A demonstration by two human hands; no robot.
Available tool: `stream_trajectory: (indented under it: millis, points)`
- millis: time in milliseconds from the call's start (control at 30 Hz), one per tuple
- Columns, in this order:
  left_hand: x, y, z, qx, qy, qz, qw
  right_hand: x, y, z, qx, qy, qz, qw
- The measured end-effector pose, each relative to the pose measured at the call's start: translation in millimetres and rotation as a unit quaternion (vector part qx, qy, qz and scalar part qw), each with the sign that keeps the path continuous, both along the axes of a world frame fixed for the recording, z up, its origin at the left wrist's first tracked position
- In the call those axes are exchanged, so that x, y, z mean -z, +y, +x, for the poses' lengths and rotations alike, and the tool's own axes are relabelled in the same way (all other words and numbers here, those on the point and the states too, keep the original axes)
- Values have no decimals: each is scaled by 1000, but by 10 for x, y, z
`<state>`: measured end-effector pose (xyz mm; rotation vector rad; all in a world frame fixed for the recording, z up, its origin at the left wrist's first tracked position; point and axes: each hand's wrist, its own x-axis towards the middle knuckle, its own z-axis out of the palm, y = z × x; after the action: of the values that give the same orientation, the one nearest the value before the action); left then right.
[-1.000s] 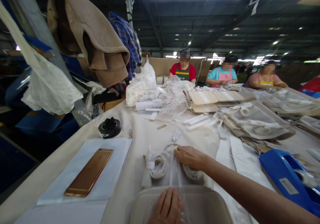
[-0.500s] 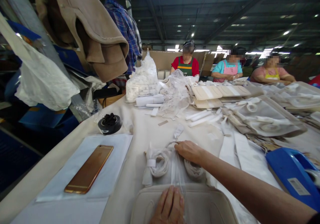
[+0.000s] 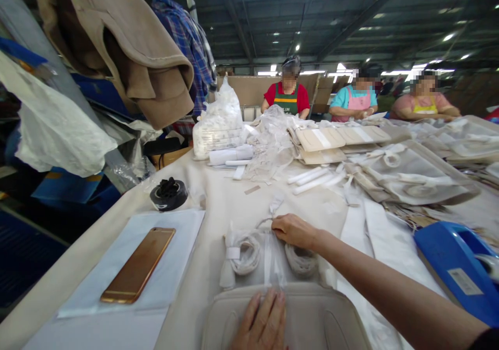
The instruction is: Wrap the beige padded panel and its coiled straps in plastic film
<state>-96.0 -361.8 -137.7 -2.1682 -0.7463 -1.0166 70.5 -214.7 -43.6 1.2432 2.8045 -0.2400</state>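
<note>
My left hand [image 3: 262,320] lies flat with fingers stretched out on a padded beige bag [image 3: 306,316] at the bottom of the view. Beyond it, translucent plastic [image 3: 268,264] spreads up the table, with a coiled beige strap [image 3: 247,255] wrapped in a white band on its left. A second coil [image 3: 301,260] lies on the right, partly under my right wrist. My right hand [image 3: 292,230] is closed in a pinch at the plastic's far end, on a thin greyish cord [image 3: 263,222]. A small white tag [image 3: 276,204] lies just past the fingertips.
On the left are a gold phone [image 3: 138,265] on white paper sheets [image 3: 182,235] and a black tape roll [image 3: 168,195]. To the right stands a blue tape dispenser [image 3: 454,267]. Beige bags [image 3: 421,178] and plastic pile up behind. Several co-workers sit across the table.
The clear plastic between my hands looks flatter and less gathered. My left fingers are spread a little wider. My right hand stays pinched in nearly the same place; the view has shifted slightly.
</note>
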Motion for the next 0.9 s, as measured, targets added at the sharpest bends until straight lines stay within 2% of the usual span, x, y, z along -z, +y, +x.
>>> stream_trajectory:
  millis: [100,167,333,433,533,600,700,800,900]
  points:
    - [-22,-56,-58,34,7,-46,998,-25,-10,39,-5,18,-13,1000]
    - [-74,-123,-99,31,32,-87,995,-42,-35,49,0,26,-18,999]
    - [-324,-271,-156,-3,131,-210,969,-134,-199,43,26,51,-11,998]
    - [-411,-288,-150,11,116,-236,965,-214,-539,87,47,89,21,995]
    - [-426,-290,-136,16,99,-248,964,-228,-1154,181,7,201,67,977]
    - [-426,-293,-131,18,89,-251,964,-151,-1617,243,-41,207,64,975]
    - [-441,-302,-135,17,81,-239,967,93,-2137,291,-44,141,113,983]
    - [-452,-318,-148,21,94,-213,972,363,-2307,277,-80,86,219,969]
    - [-405,-338,-172,35,115,-186,975,522,-2261,227,-108,91,320,937]
